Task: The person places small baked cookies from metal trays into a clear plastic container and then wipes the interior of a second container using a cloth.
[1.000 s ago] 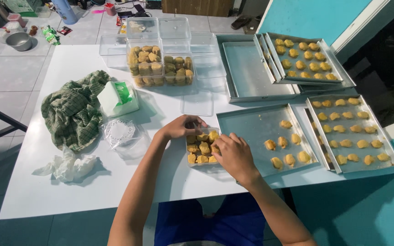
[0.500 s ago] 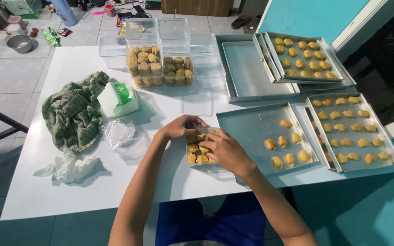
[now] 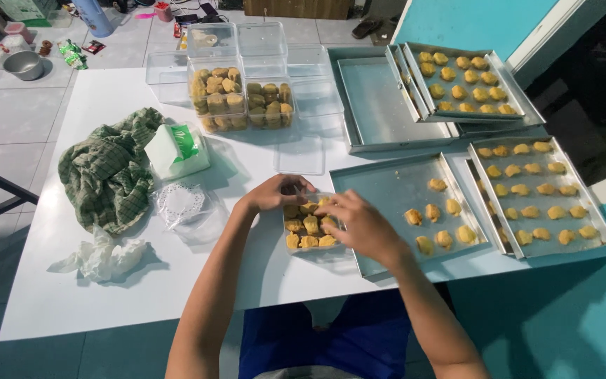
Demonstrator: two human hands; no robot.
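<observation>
A small clear plastic box (image 3: 308,228) is set on the white counter (image 3: 106,295), near its front edge, just left of a metal baking tray (image 3: 387,189). The box is partly filled with yellow cookies (image 3: 310,224) laid in rows. Both hands are placed over this box. The left hand (image 3: 275,193) is curled at the box's far left corner, its fingers bent down onto the rim and the cookies there; whether a cookie is pinched in that grip cannot be told. The right hand (image 3: 359,223) is laid across the box's right side, where it meets the tray's left edge, with the fingertips (image 3: 325,205) drawn together above the cookies; whether anything is held between them cannot be told, since the back of the hand covers them.

On the tray beside the box, a few loose cookies (image 3: 443,221) are seen toward its right half. To the right, a second tray (image 3: 538,193) is filled with rows of cookies, and behind it a third tray of cookies (image 3: 464,81) is stacked on an empty tray (image 3: 380,105). Farther back, two filled clear boxes (image 3: 243,98) and several empty clear boxes (image 3: 261,38) are grouped. On the left part of the counter a green checked cloth (image 3: 110,172), a green and white tissue pack (image 3: 177,151), a clear bag of paper doilies (image 3: 184,203) and a crumpled white plastic bag (image 3: 103,256) are found.
</observation>
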